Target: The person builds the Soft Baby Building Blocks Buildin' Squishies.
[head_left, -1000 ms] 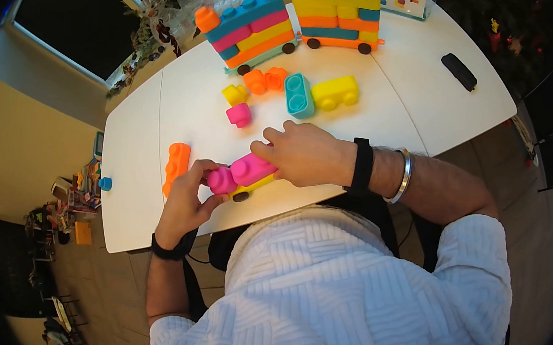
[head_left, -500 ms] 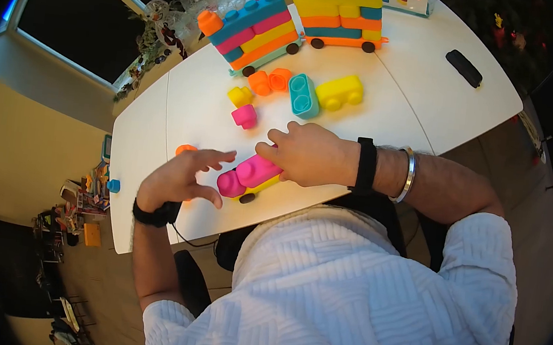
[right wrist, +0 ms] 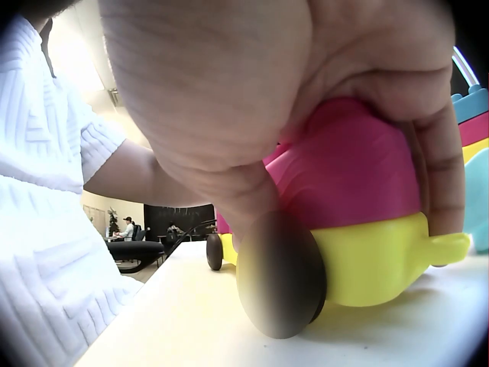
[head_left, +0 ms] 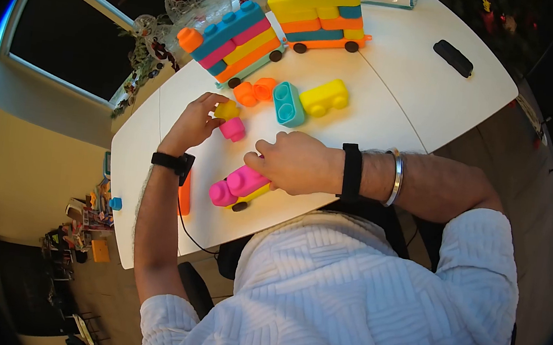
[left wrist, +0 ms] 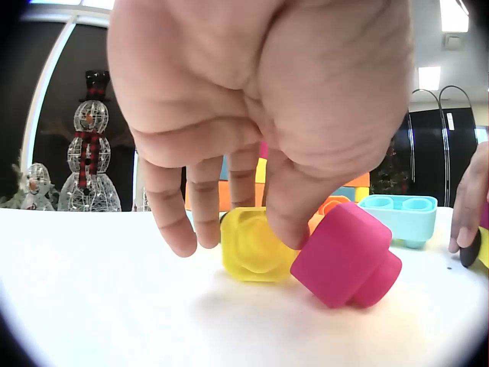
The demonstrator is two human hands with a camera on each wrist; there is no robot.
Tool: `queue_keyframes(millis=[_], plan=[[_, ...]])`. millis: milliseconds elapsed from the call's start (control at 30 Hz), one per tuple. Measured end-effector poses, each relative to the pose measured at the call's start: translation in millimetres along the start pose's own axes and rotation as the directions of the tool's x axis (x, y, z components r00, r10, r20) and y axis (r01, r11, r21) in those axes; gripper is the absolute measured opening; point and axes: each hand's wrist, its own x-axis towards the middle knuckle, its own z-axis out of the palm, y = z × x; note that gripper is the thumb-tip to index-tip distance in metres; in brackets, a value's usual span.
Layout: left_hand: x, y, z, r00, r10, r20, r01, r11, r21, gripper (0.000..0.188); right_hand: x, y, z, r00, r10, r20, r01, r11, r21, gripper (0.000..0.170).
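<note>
My left hand (head_left: 192, 123) is at a small yellow block (head_left: 228, 110), its thumb on one side and fingers on the far side. A small pink block (head_left: 232, 129) lies right beside the yellow one, tilted on its side in the left wrist view. With my right hand (head_left: 301, 163) I grip the near end of a toy wagon, fingers and thumb on both sides of it. The wagon has a yellow base (right wrist: 367, 260) with black wheels (right wrist: 281, 275). Pink blocks (head_left: 246, 181) sit on top of that base, partly hidden by my right hand.
Orange blocks (head_left: 246, 94), a turquoise block (head_left: 289, 104) and a yellow block (head_left: 325, 98) lie mid-table. Two stacked wagons stand behind, one blue-topped (head_left: 240, 41), one yellow-topped (head_left: 319, 19). An orange block (head_left: 184, 196) lies by my left forearm; a black case (head_left: 453, 58) at right.
My left hand has let go of the small pink block on the wagon's end and moved up the table to the small yellow block. My right hand has stayed on the wagon.
</note>
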Motion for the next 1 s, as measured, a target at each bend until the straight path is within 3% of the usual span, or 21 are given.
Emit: queue_keyframes(millis=[33,133,167,233,367,433,467,533,567,600,700,800,867,933,1000], plan=[[0,4,-1,0.996,-0.086,-0.006,0.085,0.996,-0.031,0.061,0,0,0,1.000,0.004,0.006,-0.004,1.000,-0.004,0.057],[-10,19,-7,0.987,-0.158,0.000,0.156,0.975,-0.160,0.048,0,1,-1,1.000,0.000,0.007,0.000,1.000,0.006,0.057],[-14,16,-7,0.987,-0.162,-0.003,0.160,0.975,-0.156,0.048,0,1,-2,1.000,-0.006,0.004,0.006,1.000,0.005,0.057],[-19,14,-8,0.998,-0.040,-0.049,0.037,0.997,-0.067,0.046,1,2,-4,0.999,0.000,0.038,-0.001,1.000,0.025,0.057],[-42,35,-20,0.981,-0.134,-0.141,0.124,0.989,-0.078,0.051,2,3,-5,0.999,-0.009,0.035,0.008,1.000,0.021,0.060],[-60,55,-23,0.965,-0.124,-0.233,0.045,0.947,-0.319,0.055,1,2,-6,0.999,0.002,0.034,-0.003,1.000,0.019,0.061],[-70,75,-26,0.963,-0.135,-0.232,0.054,0.944,-0.327,0.055,1,2,-6,0.999,-0.005,0.043,0.004,1.000,0.024,0.061],[-89,112,-27,0.992,-0.047,-0.119,0.009,0.953,-0.301,0.057,4,4,-5,0.999,0.009,0.041,-0.010,0.999,0.032,0.061],[-96,118,-20,0.993,0.030,-0.113,-0.051,0.980,-0.190,0.058,4,4,-5,0.999,-0.003,0.049,0.001,0.999,0.034,0.061],[-101,128,-14,0.994,0.005,-0.106,-0.024,0.984,-0.178,0.058,5,5,-5,0.998,0.006,0.057,-0.008,0.999,0.037,0.060],[-111,142,-2,0.982,-0.020,-0.188,-0.008,0.990,-0.143,0.055,6,3,-5,0.997,0.026,0.068,-0.030,0.998,0.048,0.058],[-115,143,6,0.973,0.035,-0.228,-0.077,0.981,-0.177,0.051,5,2,-3,0.998,0.027,0.053,-0.030,0.999,0.045,0.058],[-118,148,13,0.954,0.080,-0.289,-0.087,0.996,-0.013,0.048,6,1,-3,0.999,0.012,0.037,-0.013,0.999,0.032,0.058],[-119,157,19,0.950,0.053,-0.309,-0.059,0.998,-0.013,0.048,6,0,-3,0.998,0.030,0.056,-0.032,0.999,0.044,0.059],[-120,163,25,0.931,-0.075,-0.357,0.056,0.996,-0.062,0.048,7,-1,-4,0.998,0.026,0.063,-0.028,0.999,0.041,0.057]])
